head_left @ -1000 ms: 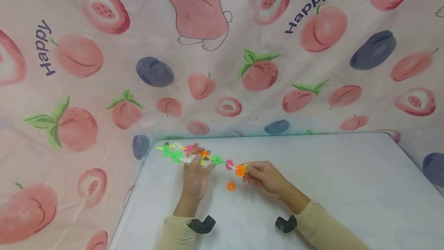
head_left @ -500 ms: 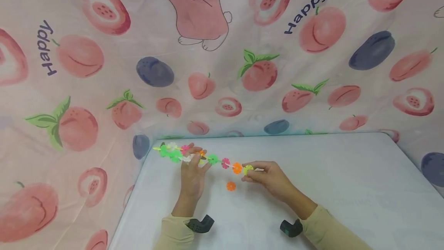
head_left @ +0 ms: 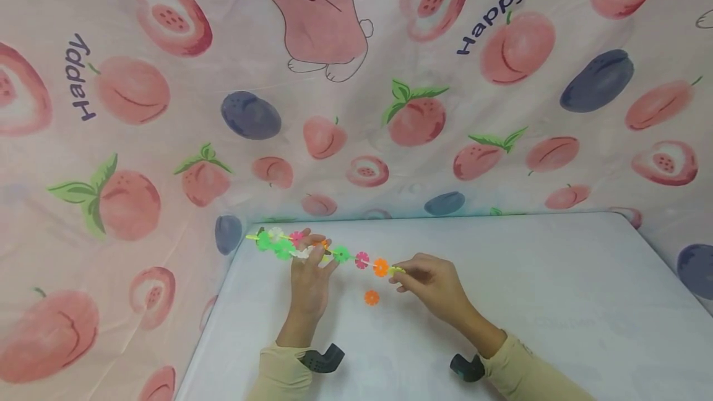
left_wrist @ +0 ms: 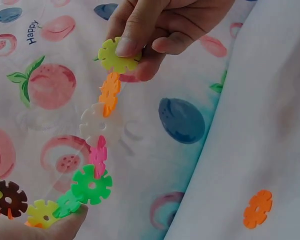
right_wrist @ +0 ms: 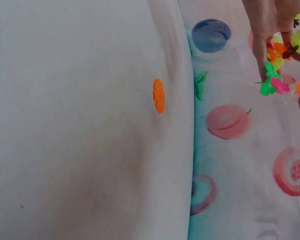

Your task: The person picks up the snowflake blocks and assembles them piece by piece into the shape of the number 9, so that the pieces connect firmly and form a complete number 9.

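A chain of colourful notched plastic snowflake discs (head_left: 341,255), slotted into one another, hangs above the white table. My left hand (head_left: 308,289) holds it partway along, and in the left wrist view the thumb (left_wrist: 72,222) lies against a green disc and a yellow one. My right hand (head_left: 437,283) pinches the yellow end disc (left_wrist: 110,56) between thumb and fingers. That disc meets an orange disc (left_wrist: 110,94), followed by a clear one (left_wrist: 94,124), a pink one (left_wrist: 98,156) and green ones. The far loop of the chain is partly hidden behind the left fingers.
A loose orange disc (head_left: 371,297) lies on the white tabletop (head_left: 557,308) below the chain, nearer the person. A fruit-print cloth (head_left: 334,98) hangs behind the table and along its left side. Black camera mounts (head_left: 324,359) sit at both wrists.
The right hand has shifted slightly right, and its yellow disc has turned from facing the camera to nearly edge-on. The left hand and chain have moved slightly left. The loose orange disc stays put.
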`<action>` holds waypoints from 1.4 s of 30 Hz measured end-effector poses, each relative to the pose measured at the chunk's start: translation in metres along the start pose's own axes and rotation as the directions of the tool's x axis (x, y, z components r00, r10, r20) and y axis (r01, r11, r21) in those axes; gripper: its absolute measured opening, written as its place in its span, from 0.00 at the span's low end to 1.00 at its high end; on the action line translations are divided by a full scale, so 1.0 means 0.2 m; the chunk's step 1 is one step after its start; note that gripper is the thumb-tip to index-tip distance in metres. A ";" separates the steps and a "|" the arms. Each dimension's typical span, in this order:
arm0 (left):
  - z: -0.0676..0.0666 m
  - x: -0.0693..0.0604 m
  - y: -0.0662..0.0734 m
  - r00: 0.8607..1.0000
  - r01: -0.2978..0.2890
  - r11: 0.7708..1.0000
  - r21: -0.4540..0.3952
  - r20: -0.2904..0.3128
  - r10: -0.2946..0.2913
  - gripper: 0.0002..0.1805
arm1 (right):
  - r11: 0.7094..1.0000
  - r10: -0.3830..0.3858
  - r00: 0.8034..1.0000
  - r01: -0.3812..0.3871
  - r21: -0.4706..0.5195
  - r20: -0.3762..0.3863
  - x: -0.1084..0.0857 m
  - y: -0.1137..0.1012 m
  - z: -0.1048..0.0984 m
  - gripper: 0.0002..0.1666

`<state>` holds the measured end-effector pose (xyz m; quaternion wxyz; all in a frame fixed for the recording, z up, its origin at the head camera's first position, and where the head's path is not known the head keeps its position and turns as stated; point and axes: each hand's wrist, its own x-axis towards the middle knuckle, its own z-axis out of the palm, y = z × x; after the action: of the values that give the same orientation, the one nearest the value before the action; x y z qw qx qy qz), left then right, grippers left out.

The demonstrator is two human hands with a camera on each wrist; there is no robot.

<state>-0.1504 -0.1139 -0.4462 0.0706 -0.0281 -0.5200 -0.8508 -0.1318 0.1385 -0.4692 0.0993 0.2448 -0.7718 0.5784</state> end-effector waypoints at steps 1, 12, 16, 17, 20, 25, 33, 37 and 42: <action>0.00 0.00 0.00 1.000 -0.001 1.000 -0.002 0.000 0.001 0.22 | 0.999 -0.035 0.999 0.034 -0.033 -0.010 0.00 0.00 0.00 0.10; 0.03 -0.01 0.02 1.000 0.012 1.000 0.007 0.006 -0.012 0.13 | 0.933 -0.248 0.962 0.206 -0.295 -0.113 0.00 -0.01 0.02 0.16; 0.03 -0.02 0.02 1.000 0.024 0.999 0.022 0.008 -0.024 0.10 | 0.969 -0.202 0.974 0.185 -0.162 -0.099 -0.01 -0.01 0.02 0.16; 0.03 -0.02 0.02 1.000 0.022 1.000 0.019 0.010 -0.022 0.10 | 0.978 -0.181 0.980 0.170 -0.124 -0.085 -0.01 -0.01 0.02 0.16; 0.03 -0.02 0.02 1.000 0.009 1.000 0.010 0.016 -0.009 0.10 | 0.994 -0.106 0.994 0.105 -0.026 -0.030 -0.02 -0.01 0.02 0.15; 0.04 -0.02 0.02 0.999 -0.010 1.000 -0.004 0.031 0.010 0.11 | 0.974 0.138 0.984 -0.155 0.165 0.113 -0.01 -0.02 0.00 0.17; 0.04 -0.03 0.02 0.999 0.004 1.000 -0.016 0.054 -0.003 0.12 | 0.703 0.323 0.867 -0.488 0.517 0.379 0.03 0.02 -0.03 0.33; 0.04 -0.03 0.02 0.997 0.006 1.000 -0.017 0.071 -0.005 0.14 | 0.633 0.330 0.821 -0.559 0.536 0.466 0.04 0.04 -0.03 0.34; 0.05 -0.03 0.03 0.997 0.001 0.999 -0.036 0.081 0.002 0.16 | 0.552 0.313 0.790 -0.603 0.576 0.527 0.04 0.06 -0.03 0.33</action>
<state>-0.1447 -0.1076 -0.4380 0.0492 -0.0638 -0.5070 -0.8582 -0.1450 0.1440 -0.4737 -0.3071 0.1515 -0.5215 0.7815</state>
